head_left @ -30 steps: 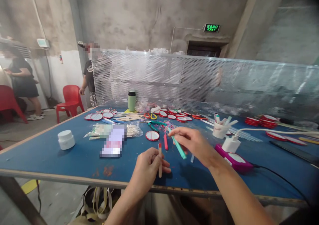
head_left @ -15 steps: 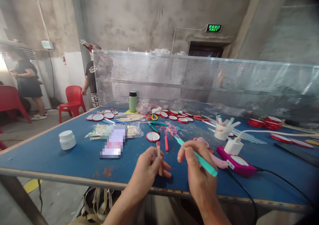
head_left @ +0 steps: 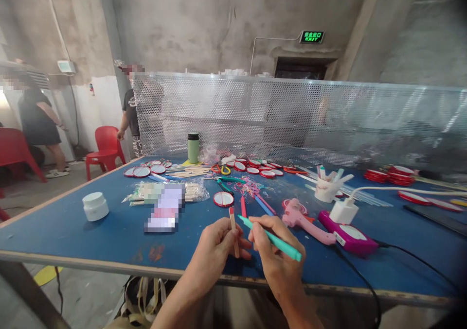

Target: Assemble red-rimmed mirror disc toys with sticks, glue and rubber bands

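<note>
Near the front edge of the table, my left hand (head_left: 218, 241) pinches a flat wooden stick (head_left: 234, 229) upright; its top end is coloured red. My right hand (head_left: 278, 256) is closed around a turquoise marker pen (head_left: 278, 241), held like a writing tool. The pen's tip points left, close beside the stick's upper part; I cannot tell if they touch. Behind the hands lie a round red-rimmed mirror (head_left: 223, 199), a red pen (head_left: 243, 207), a blue pen (head_left: 263, 205) and a pile of small coloured rubber bands (head_left: 251, 188).
A pink glue gun (head_left: 306, 224), a magenta power box (head_left: 350, 236) with cables and a cup of pens (head_left: 326, 190) stand right. Left are a white jar (head_left: 95, 206), a blurred phone (head_left: 166, 210) and bagged sticks (head_left: 197, 191). A green bottle (head_left: 193, 148) stands before a perforated metal screen (head_left: 226, 110).
My right hand has moved left and brought the turquoise marker's tip close to the stick. My left hand stays nearly still. The blue pen and pink glue gun are now uncovered.
</note>
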A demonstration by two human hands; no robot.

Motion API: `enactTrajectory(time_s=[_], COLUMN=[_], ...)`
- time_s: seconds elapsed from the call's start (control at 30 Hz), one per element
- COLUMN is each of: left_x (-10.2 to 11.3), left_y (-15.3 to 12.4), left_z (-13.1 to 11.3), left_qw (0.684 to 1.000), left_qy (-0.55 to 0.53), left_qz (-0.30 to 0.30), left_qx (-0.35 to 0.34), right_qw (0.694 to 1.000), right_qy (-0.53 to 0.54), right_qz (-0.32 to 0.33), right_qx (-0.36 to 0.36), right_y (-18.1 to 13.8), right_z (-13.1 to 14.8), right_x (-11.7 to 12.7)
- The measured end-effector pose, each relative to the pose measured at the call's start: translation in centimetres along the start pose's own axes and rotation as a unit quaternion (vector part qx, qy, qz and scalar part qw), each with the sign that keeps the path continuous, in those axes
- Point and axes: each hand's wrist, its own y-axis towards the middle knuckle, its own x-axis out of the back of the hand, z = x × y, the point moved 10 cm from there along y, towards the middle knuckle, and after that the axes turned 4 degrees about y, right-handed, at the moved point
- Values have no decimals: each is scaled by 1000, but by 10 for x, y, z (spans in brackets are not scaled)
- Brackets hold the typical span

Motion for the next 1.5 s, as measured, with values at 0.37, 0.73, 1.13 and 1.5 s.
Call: enactTrajectory(time_s=[0.37, 0.73, 1.13, 1.5], left_x=[6, 4, 3, 3], left_y=[-2, -3, -3, -2], left_z=[-13, -18, -18, -17], left_qw=[992, 991, 990, 991], left_qy=[108, 113, 119, 113], left_qz=[-20, -26, -21, -17], left_qx=[-65, -66, -71, -67], right_qw=[996, 997, 996, 997], right_qy=[-35, -24, -33, -48], right_qz=[54, 61, 64, 54], right_qx=[62, 43, 43, 40], right_y=[-6, -4, -2, -2], right_z=[17, 10, 12, 11], right_x=[-12, -15, -16, -15])
